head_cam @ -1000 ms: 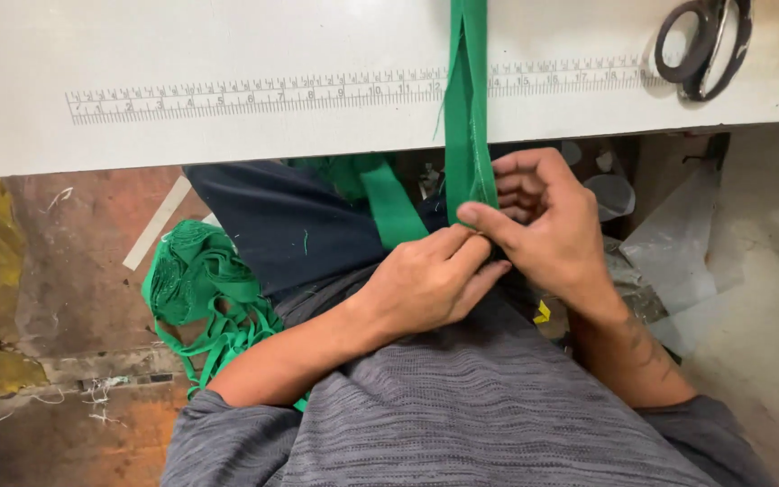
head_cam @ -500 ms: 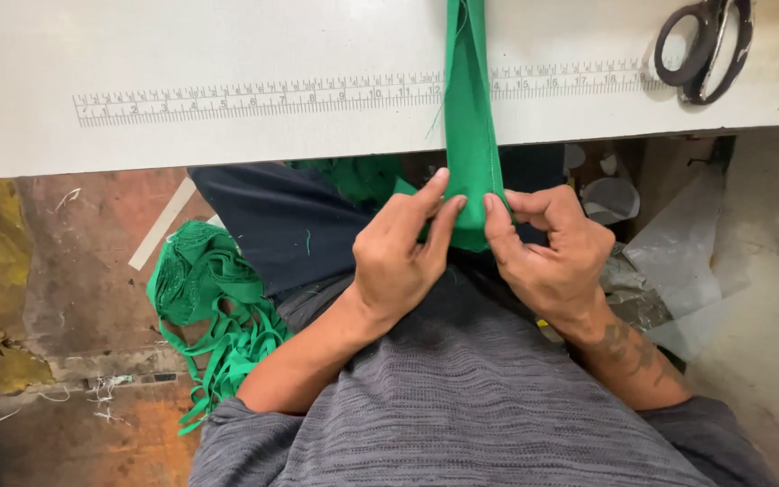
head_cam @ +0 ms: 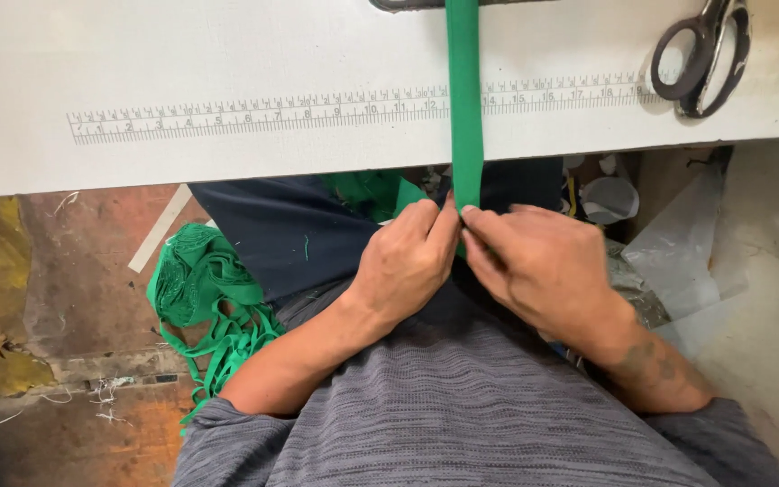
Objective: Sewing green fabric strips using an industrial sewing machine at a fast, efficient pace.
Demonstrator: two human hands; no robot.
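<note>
Pinching flat green strip [head_cam: 464, 108] — both hands.

White table [head_cam: 227, 54]: printed ruler [head_cam: 317, 108], green strip [head_cam: 464, 99], scissors [head_cam: 701, 54].

Scissors [head_cam: 701, 54] on white table [head_cam: 227, 54] above printed ruler [head_cam: 362, 110]; green scrap pile [head_cam: 205, 289] on floor.

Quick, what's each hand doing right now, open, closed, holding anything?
Left hand: closed, pinching the long green fabric strip.
Right hand: closed, pinching the same strip at the white table's edge.
</note>
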